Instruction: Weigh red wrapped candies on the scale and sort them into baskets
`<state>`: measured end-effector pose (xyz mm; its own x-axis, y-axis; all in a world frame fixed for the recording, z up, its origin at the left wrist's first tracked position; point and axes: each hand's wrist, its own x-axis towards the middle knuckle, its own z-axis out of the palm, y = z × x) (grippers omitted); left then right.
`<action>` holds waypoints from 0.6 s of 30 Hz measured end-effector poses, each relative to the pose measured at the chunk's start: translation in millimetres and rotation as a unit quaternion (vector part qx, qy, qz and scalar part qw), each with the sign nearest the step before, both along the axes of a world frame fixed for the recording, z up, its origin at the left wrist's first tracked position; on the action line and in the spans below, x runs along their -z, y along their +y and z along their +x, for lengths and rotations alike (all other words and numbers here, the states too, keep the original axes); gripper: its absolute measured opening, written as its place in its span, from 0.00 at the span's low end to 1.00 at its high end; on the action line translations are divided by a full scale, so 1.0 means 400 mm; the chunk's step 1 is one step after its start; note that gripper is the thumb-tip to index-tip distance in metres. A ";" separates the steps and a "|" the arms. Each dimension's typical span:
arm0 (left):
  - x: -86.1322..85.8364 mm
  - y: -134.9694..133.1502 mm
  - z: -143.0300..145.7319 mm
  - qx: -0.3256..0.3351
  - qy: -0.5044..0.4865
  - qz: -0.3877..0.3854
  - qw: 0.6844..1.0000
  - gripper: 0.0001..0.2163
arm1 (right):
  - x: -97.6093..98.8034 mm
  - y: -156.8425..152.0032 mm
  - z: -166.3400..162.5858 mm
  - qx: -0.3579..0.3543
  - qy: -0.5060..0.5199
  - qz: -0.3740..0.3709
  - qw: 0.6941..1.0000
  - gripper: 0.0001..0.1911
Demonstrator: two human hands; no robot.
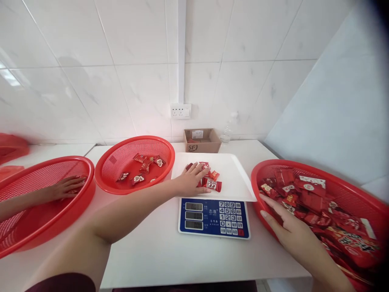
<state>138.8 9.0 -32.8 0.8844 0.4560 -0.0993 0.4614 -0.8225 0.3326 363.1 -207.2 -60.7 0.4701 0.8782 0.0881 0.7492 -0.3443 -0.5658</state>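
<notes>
Reaching across from the lower left, my left hand (193, 181) lies over a small pile of wrapped candies on the white scale tray (235, 174). Its fingers are spread and cover part of the pile. A red candy packet (212, 185) shows beside the thumb, and an orange-red one (214, 175) lies just behind it. My right hand (284, 225) rests at the near left rim of the right red basket (291, 163), fingers apart and nothing visible in them. That basket holds many red packets. Below the tray sits the scale's blue keypad panel (212, 219).
A round red basket (133, 140) with several candies stands left of the scale. Farther left, another person's hand (69, 187) reaches into a red basket (45, 162). A cardboard box (202, 146) and a clear plastic bottle (228, 129) stand by the tiled wall.
</notes>
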 end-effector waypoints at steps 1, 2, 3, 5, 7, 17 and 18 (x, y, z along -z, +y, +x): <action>-0.003 -0.001 0.015 0.001 -0.001 0.007 1.000 0.40 | -0.001 0.001 -0.002 -0.001 -0.002 -0.001 1.000 0.28; -0.007 -0.002 0.029 0.002 -0.002 0.016 1.000 0.40 | -0.003 0.001 -0.003 -0.002 -0.003 -0.003 1.000 0.28; -0.011 -0.004 0.042 0.005 -0.002 0.025 1.000 0.40 | -0.005 0.002 -0.005 -0.004 -0.004 -0.005 1.000 0.28; -0.018 -0.006 0.064 0.021 0.006 0.039 0.999 0.39 | -0.010 0.003 -0.008 -0.009 -0.005 -0.004 1.000 0.27; -0.019 -0.008 0.079 0.041 0.013 0.045 0.998 0.37 | -0.013 0.005 -0.013 -0.015 -0.007 0.004 1.000 0.26; -0.032 -0.023 0.020 -0.030 -0.012 0.028 0.999 0.33 | -0.088 -0.015 -0.002 -0.049 0.054 0.006 0.997 0.25; -0.036 -0.029 -0.003 -0.042 -0.024 0.025 0.999 0.31 | -0.110 -0.020 0.021 -0.053 0.074 0.003 0.996 0.25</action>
